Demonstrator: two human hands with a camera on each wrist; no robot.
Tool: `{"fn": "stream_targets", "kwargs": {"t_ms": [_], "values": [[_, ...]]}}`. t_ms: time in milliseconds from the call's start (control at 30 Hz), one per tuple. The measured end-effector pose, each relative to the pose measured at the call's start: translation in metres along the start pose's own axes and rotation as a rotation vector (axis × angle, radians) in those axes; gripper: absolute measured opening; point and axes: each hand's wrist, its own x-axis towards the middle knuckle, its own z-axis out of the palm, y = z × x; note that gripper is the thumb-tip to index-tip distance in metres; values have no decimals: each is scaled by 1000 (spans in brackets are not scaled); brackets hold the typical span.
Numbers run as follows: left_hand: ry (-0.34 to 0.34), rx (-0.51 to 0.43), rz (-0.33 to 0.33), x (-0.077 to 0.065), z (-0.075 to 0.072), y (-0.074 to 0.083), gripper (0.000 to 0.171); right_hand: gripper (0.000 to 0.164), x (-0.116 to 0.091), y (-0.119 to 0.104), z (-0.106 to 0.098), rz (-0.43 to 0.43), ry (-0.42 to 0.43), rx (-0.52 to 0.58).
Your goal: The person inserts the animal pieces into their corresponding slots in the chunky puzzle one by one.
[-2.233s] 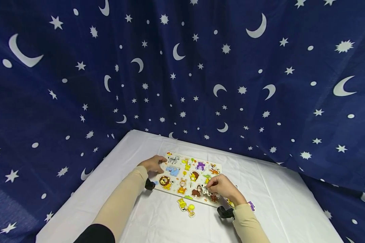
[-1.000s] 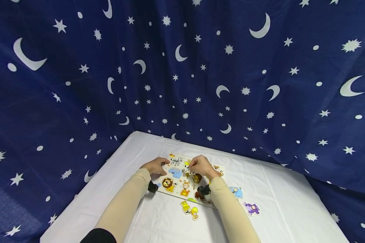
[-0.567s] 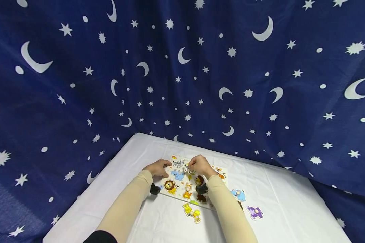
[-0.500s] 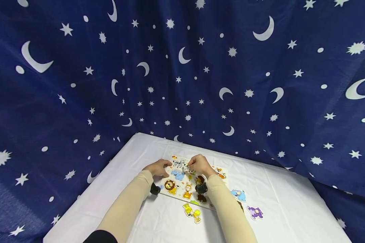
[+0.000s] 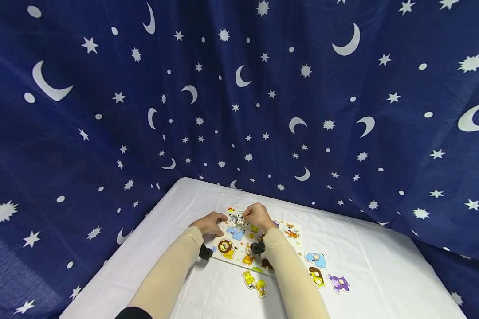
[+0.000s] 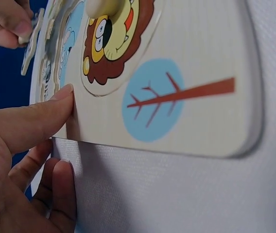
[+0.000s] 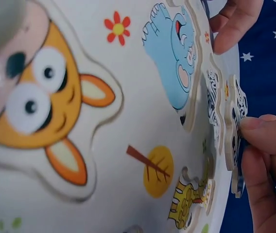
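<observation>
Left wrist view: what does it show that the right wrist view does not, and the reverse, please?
Only the left wrist view shows the lion and the blue tree. Only the right wrist view shows the kangaroo, the red flower and the yellow tree. Both show the board, the left hand, and the right hand pinching the zebra piece.

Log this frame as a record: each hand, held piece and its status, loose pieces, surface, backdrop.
Left hand: thumb touches the edge of the puzzle board
Right hand: pinches the zebra piece
Held piece status: near the printed zebra, not seated
Loose pieces: giraffe piece, blue piece, yellow-and-brown piece, purple piece
Surface: white cloth
Backdrop: dark blue curtain, moons and stars
</observation>
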Motion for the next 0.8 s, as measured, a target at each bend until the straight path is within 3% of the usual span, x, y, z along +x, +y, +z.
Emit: {"fn": "stream_targets", "kwargs": {"t_ms": [533, 800], "values": [[0, -25, -1, 2, 3, -3, 54, 11, 14, -5, 16, 11, 38, 31], [1, -24, 42, 5, 3, -6, 56, 11, 20, -4, 24, -67, 53, -23]]}}
